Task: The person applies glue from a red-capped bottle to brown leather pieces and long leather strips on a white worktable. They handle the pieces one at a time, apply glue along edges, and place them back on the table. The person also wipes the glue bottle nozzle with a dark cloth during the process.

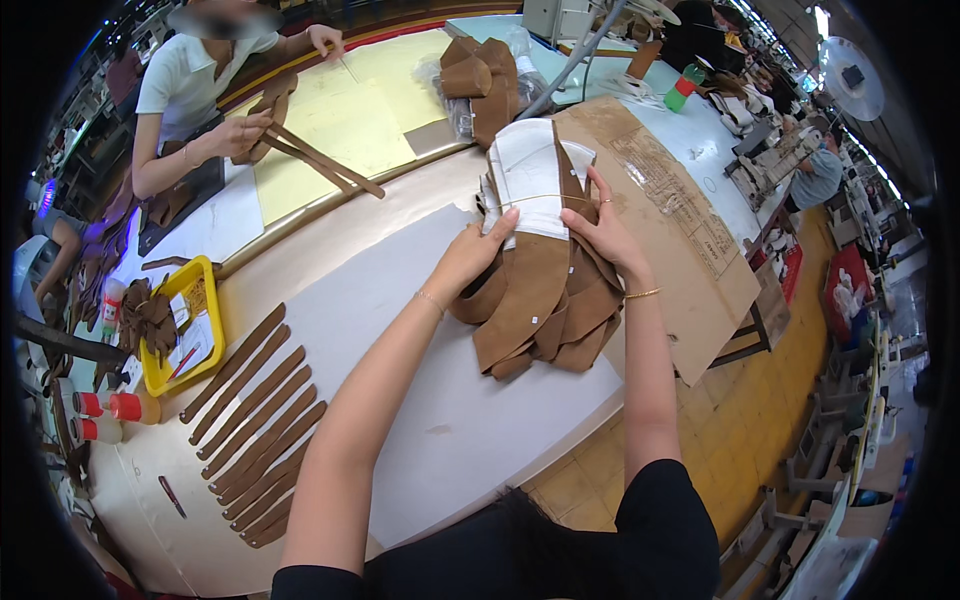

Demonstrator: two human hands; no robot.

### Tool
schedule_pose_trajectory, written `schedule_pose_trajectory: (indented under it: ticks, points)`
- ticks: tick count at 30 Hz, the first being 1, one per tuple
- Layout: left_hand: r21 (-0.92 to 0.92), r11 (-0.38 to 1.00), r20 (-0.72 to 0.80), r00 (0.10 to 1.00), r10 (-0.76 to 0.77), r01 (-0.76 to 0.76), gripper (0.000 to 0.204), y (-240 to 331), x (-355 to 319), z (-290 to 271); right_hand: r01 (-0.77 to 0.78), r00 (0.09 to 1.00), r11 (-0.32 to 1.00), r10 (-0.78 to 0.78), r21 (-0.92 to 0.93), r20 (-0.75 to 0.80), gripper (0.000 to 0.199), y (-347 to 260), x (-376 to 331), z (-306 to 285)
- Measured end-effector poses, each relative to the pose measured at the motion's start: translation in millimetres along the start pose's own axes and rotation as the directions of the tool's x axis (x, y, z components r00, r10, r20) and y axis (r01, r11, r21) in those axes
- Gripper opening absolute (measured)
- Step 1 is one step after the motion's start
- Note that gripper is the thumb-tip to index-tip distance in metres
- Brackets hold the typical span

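Head view: both hands on the brown bundle, gripping it from either side, thumbs on top. Left hand part-curled, thumb at the edge of the white part; its other fingers mostly hidden. Right hand spread wider, thumb on brown, index finger up along the right edge. Thin band crosses the white part just beyond the thumbs.

Small white stickers on the brown, nearer the wearer than the grip; too small to read. Dark print on the cardboard, right of the right hand.

Bundle sits between the hands, brown ends hanging wearer-side, over the pale sheet. Can't tell if it's lifted. Brown strips lie in a row, well left of the grip.
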State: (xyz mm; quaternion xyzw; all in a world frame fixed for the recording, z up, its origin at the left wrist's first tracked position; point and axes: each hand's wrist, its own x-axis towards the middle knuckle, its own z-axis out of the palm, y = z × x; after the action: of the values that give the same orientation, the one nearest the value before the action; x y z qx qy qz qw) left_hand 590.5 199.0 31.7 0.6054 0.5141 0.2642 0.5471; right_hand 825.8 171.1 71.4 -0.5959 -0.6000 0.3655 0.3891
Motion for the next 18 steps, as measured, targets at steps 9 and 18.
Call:
schedule_pose_trajectory:
  ticks: [9,18]
  points:
    - [-0.077,0.973,0.204,0.959,-0.196,0.216,0.110,29,26,-1,0.163,0.968,0.971,-0.192,-0.178,-0.160,0.048,5,11,-6]
    - [-0.307,0.929,0.268,0.955,-0.125,0.208,0.094,14,39,6,0.311,0.939,0.876,-0.344,-0.368,-0.026,0.022,-7,28,-10]
